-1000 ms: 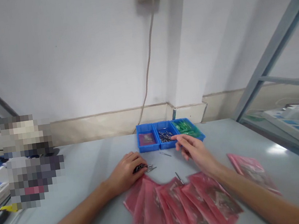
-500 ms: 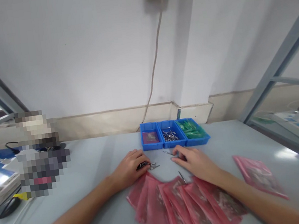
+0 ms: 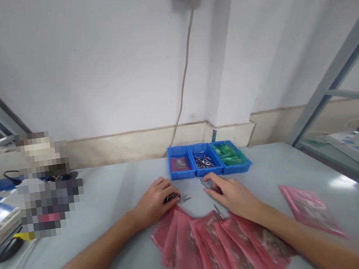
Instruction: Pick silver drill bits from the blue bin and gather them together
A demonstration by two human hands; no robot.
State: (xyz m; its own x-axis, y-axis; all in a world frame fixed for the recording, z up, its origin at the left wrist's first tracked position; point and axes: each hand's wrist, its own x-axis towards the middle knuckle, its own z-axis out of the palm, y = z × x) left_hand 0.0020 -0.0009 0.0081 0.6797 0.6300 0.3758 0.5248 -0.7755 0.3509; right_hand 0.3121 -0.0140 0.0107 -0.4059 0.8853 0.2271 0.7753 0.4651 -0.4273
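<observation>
My left hand [image 3: 157,198] is curled around several small metal pins [image 3: 183,198], whose ends stick out past its fingertips above the bags. My right hand [image 3: 228,190] pinches one thin metal pin [image 3: 201,182] between thumb and fingers, its tip pointing up and left. Several pink bags [image 3: 188,248] lie fanned out and overlapping below both hands, small parts showing through some of them. One more metal pin [image 3: 218,211] lies at the upper edge of the fan, between my hands.
Behind my hands stand three joined blue bins, with a pink bag [image 3: 180,164], loose metal pins [image 3: 204,162] and green bags [image 3: 229,153]. Another pink bag [image 3: 311,209] lies right. Cables and a pixelated person [image 3: 47,187] are at left.
The pin in my right hand has tilted more steeply, its tip pointing further upward. My left hand stays around its pins; the view has shifted slightly.
</observation>
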